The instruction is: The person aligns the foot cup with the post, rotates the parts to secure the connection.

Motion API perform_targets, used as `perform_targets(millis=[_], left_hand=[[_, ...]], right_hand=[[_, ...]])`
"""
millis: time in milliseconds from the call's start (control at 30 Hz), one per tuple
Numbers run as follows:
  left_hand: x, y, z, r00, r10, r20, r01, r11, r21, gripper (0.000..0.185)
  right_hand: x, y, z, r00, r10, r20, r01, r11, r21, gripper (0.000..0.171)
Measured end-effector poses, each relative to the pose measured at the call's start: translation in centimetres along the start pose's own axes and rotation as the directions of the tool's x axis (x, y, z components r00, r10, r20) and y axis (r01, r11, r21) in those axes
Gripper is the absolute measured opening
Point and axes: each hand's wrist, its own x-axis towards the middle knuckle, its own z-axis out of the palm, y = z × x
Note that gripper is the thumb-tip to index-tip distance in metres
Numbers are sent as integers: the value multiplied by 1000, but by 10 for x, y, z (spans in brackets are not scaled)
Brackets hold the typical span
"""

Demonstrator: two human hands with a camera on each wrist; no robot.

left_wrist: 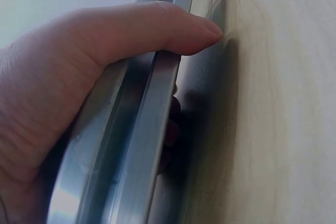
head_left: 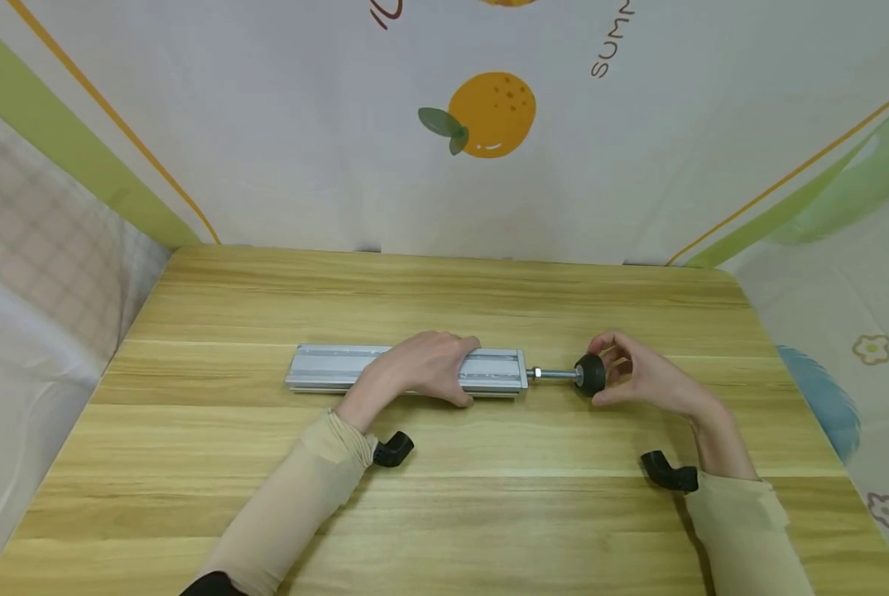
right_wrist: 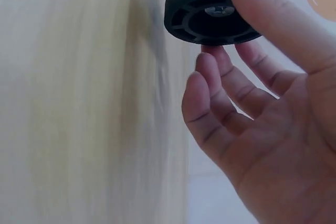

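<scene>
Silvery metal, the long grooved bar (head_left: 333, 364) was over the desk (head_left: 489, 530), our left hand (head_left: 430, 364) gripping and partly hiding it; from its right end a thin rod (head_left: 559, 375) ran to a black round foot (head_left: 590, 375), which our right hand's (head_left: 649, 377) fingers pinched. Black angled pieces (head_left: 394, 449) jutted from our sleeves (head_left: 295, 497); an orange-printed cloth (head_left: 303, 157) hung behind.

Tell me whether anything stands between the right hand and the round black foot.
Nothing visible stands between them: the right hand pinches the black foot by its rim. The metal rod meets the foot on the opposite side, toward the metal profile.
</scene>
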Motion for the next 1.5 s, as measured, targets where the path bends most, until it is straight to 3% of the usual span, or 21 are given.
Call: perform_targets(millis=[267,567,800,1000,1300,1500], left_hand=[[0,0,0,1000,-2,3,2,1000,-16,49],[1,-1,1,1000,-5,1,5,1000,-13,50],[2,-2,1,1000,-2,-4,2,1000,-17,52],[1,-2,2,1000,2,-9,-2,1000,-17,51],[2,-2,2,1000,-3,-3,3,1000,-16,58],[2,-3,2,1000,0,-6,0,1000,-8,56]], right_hand=[[-3,1,-3,999,-32,9,32,997,-73,49],[-4,0,-6,998,12,65,-7,997,-78,47],[-4,3,-7,998,-2,55,7,995,-99,56],[-1,1,-5,999,-42,-2,42,999,-19,70],[-3,1,-4,999,-41,-13,40,999,-34,44],[-4,0,-5,1000,-11,28,13,999,-49,43]])
